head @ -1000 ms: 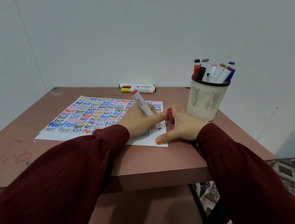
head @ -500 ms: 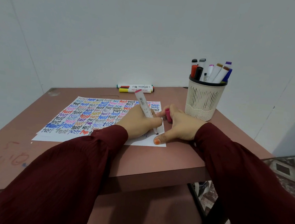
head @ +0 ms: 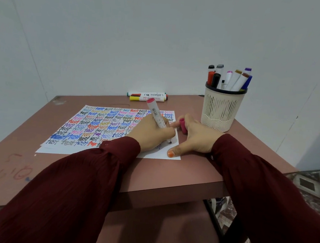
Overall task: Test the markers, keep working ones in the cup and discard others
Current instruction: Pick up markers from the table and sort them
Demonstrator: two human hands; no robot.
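**Mid-stroke at the marker desk**

Gripping a white marker (head: 156, 115) in the curled fingers of the left hand (head: 150, 134), nib down on the lower right corner of the test sheet (head: 101, 128), centre of frame; pinching its pink cap (head: 182, 125) in the right hand (head: 194, 137) just beside, thumb stretched flat onto the sheet's corner.

Judged well along: "test" in many colours across nearly the whole sheet, with only a bare strip along the bottom; a bundle of capped markers (head: 233, 79) standing in the slotted cup (head: 221, 109), upper right of the desk (head: 170, 174), presumably passed; a few whiteboard markers (head: 147, 97) lying at the back edge, top centre, well apart from the cup, possibly rejects, though impossible to say.

Left to do, by the look of it: finish this stroke, read the line, recap, sort to cup or discard; no telling how many untested.

As for the marker itself: white barrel with a barcode label, pink end uppermost, dark nib, tilted towards the top of the frame; faint purplish marks beside the nib, mostly hidden by the hand.
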